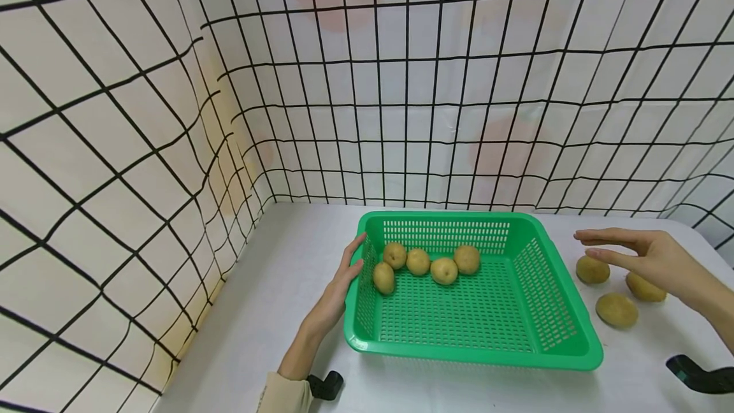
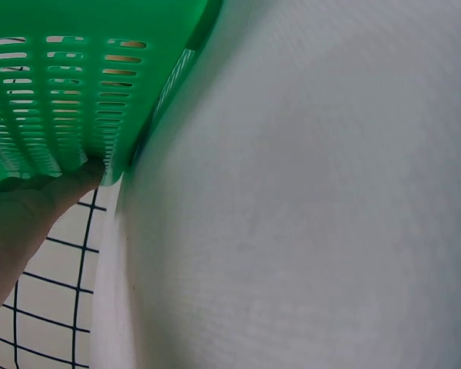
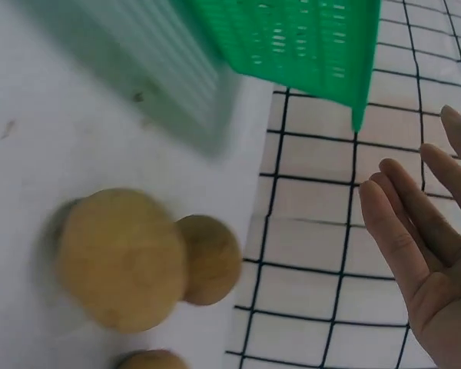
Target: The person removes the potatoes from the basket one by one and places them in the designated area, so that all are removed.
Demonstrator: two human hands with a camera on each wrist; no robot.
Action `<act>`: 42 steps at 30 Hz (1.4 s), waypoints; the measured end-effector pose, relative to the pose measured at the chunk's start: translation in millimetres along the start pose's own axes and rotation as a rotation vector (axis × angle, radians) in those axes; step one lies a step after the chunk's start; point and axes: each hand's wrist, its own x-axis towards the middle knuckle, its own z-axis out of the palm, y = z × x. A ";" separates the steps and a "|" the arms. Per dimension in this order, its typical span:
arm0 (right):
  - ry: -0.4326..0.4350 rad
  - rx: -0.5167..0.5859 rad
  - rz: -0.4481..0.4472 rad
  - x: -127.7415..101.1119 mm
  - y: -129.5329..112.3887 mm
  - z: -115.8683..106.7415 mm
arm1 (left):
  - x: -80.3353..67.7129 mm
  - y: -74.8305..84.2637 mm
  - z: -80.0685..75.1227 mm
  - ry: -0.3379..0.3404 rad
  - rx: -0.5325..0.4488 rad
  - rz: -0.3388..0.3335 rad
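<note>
A green plastic basket [image 1: 476, 361] with slotted walls stands on the white table. Several potatoes [image 1: 418, 262] lie together in its back left part. My left hand [image 1: 328, 303] rests against the basket's left side, fingers extended along the rim; in the left wrist view a finger [image 2: 77, 183] touches the outer wall. Right of the basket, my right hand [image 1: 654, 261] hovers with straight fingers and holds nothing. Below and beside it lie three potatoes on the table: a front one [image 1: 617, 310], a back one [image 1: 593, 269] and one on the right [image 1: 646, 287] partly covered by the hand.
Black wire grid panels [image 1: 407, 81] backed with white sheeting rise behind the table and at its left and right sides. The white tabletop [image 1: 275, 285] extends left of the basket. Black devices [image 1: 327, 386] are worn at both wrists.
</note>
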 end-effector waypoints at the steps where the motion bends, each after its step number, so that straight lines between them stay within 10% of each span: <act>1: 0.000 -0.004 -0.010 3.1 -5.8 -1.2 | 0.0 0.2 0.0 0.001 -0.001 -0.001; 20: -0.106 -0.011 -0.146 53.0 -100.5 13.6 | -0.6 1.3 -1.9 0.014 0.006 0.006; 42: -0.230 0.110 -0.254 89.0 -127.0 59.2 | 0.1 0.8 0.3 0.005 0.003 -0.004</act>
